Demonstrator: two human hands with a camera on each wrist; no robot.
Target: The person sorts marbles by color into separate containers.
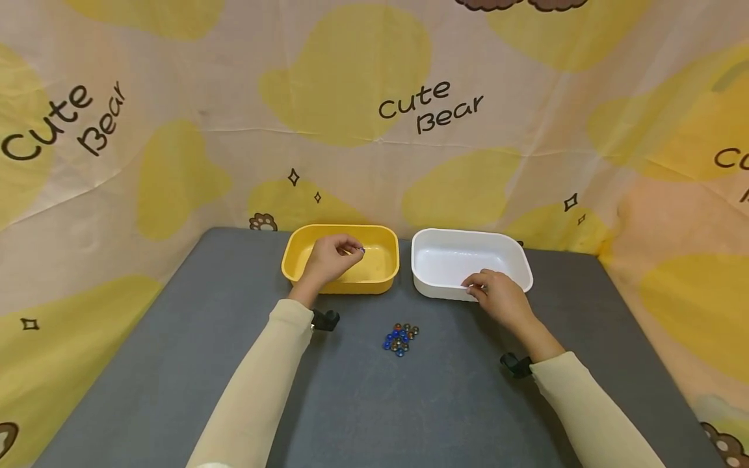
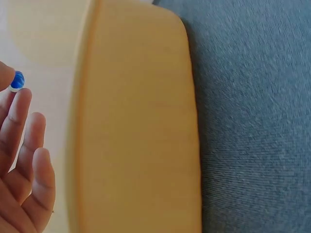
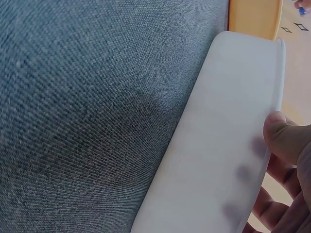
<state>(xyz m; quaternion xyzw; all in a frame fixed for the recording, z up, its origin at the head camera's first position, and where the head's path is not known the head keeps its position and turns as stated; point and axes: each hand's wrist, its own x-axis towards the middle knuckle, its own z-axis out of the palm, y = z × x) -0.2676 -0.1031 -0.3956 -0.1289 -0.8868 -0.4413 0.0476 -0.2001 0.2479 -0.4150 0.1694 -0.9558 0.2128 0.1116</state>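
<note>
A grey desk point(image 1: 363, 416) is enclosed at the back and on both sides by pale cloth point(image 1: 234, 78) printed with large yellow patches point(image 1: 357, 71). A woven texture is shown across the desk's surface in both wrist views. The words "Cute Bear" point(image 1: 450, 115) are printed in black at centre back and repeated at left, while more black letters point(image 1: 728, 158) are cut off by the right edge. Outlined stars point(image 1: 294, 177) are scattered low on the cloth, and a brown paw point(image 1: 263, 222) is seen just above the desk's far edge, left of centre. Brown shapes point(image 1: 488, 4) are cropped at the top.
</note>
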